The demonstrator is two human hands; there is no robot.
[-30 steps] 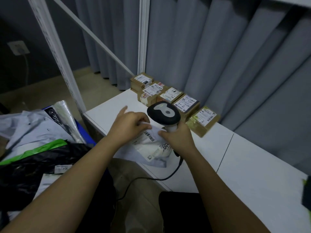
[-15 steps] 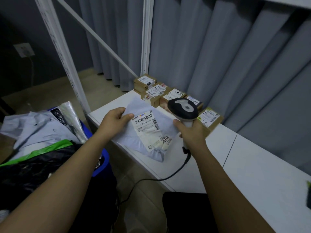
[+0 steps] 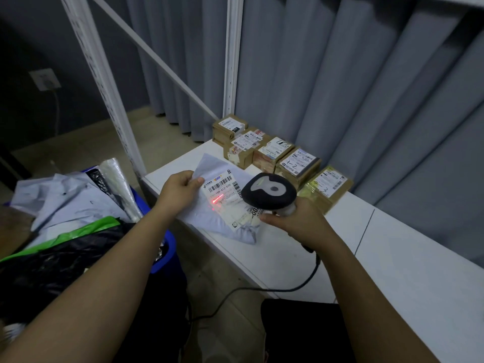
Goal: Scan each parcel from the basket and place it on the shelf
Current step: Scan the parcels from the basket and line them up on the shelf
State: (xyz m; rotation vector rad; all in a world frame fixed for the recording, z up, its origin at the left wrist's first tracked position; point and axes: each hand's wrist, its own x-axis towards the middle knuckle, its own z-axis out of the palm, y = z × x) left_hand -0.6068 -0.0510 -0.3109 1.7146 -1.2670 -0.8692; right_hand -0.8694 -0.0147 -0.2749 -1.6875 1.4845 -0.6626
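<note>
Shelf (image 3: 392, 258), white, runs left to right in front of a grey curtain (image 3: 340, 74). Basket (image 3: 167, 247), blue, sits left of it, heaped with soft bags. Five brown boxes (image 3: 298, 163) stand in a row at the shelf's back edge.

Mailer (image 3: 222, 205), pale grey, lies tilted over the shelf's front left corner. Left hand (image 3: 178, 192) pinches its near left edge, thumb on top, fingers curled under. Right hand (image 3: 296, 218) is wrapped round the scanner (image 3: 269, 191) handle, head just above the mailer's right side; cable trails down off the shelf.

Step in hand: scanning. Red spot (image 3: 216, 201) falls below the main barcode, on fine print. To do it well, I judge: tilt the beam up onto the bars, hold the mailer flat and taut, keep the label unwrinkled.

Readable: "EMS" logo; a code ending "A12-070"; handwritten "00" partly hidden by the scanner. Boxes marked "1-2" and "1-3", roughly.
</note>
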